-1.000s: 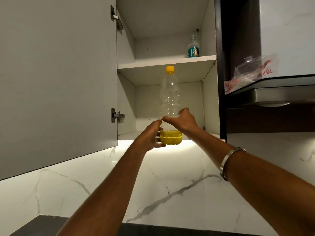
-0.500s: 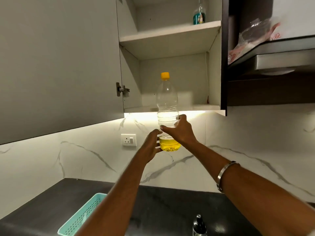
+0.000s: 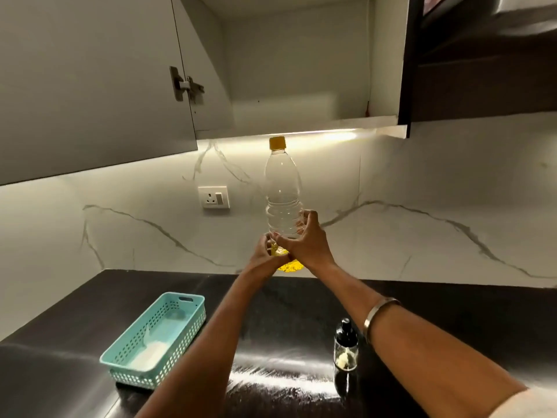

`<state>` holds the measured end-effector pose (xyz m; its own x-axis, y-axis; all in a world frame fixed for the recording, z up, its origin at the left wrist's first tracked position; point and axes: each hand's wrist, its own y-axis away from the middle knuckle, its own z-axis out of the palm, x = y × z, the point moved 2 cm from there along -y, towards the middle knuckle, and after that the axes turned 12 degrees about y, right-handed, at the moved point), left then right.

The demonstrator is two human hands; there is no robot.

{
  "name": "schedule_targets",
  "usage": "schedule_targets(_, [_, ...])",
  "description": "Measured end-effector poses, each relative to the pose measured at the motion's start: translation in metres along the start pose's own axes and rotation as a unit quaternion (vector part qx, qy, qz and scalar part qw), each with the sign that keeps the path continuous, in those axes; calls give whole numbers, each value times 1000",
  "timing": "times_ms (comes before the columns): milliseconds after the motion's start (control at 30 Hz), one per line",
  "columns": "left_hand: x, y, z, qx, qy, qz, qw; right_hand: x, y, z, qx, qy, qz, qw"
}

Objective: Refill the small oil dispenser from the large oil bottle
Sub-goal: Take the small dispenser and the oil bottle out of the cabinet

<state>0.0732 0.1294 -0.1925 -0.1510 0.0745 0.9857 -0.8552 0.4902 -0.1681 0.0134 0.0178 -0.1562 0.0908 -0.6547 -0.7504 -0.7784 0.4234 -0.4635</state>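
Observation:
The large oil bottle (image 3: pixel 282 191) is clear plastic with a yellow cap and a little yellow oil at its bottom. It is held upright in the air above the black counter (image 3: pixel 286 327), in front of the marble wall. My right hand (image 3: pixel 304 239) grips its lower body from the right. My left hand (image 3: pixel 265 254) holds its base from the left. The small oil dispenser (image 3: pixel 346 346), a glass jar with a black pump top, stands on the counter below my right forearm.
A teal plastic basket (image 3: pixel 156 336) sits on the counter at the left. Above, a grey cabinet door (image 3: pixel 90 79) hangs open beside the cabinet's lower shelf (image 3: pixel 301 116). A wall socket (image 3: pixel 213 197) is on the backsplash. A dark hood unit (image 3: pixel 482 55) is at the upper right.
Both hands have brought the bottle down from the cabinet's lower shelf to just above the counter. The view has tilted down, bringing the basket and the dispenser into sight.

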Motion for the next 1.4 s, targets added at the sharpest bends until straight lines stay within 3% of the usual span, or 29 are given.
schedule_targets(900, [-225, 32, -18, 33, -6, -104, 994, 164, 99, 136, -119, 33, 164, 979])
schedule_targets(1400, [-269, 44, -20, 29, -8, -121, 992, 188, 120, 152, -140, 50, 183, 972])
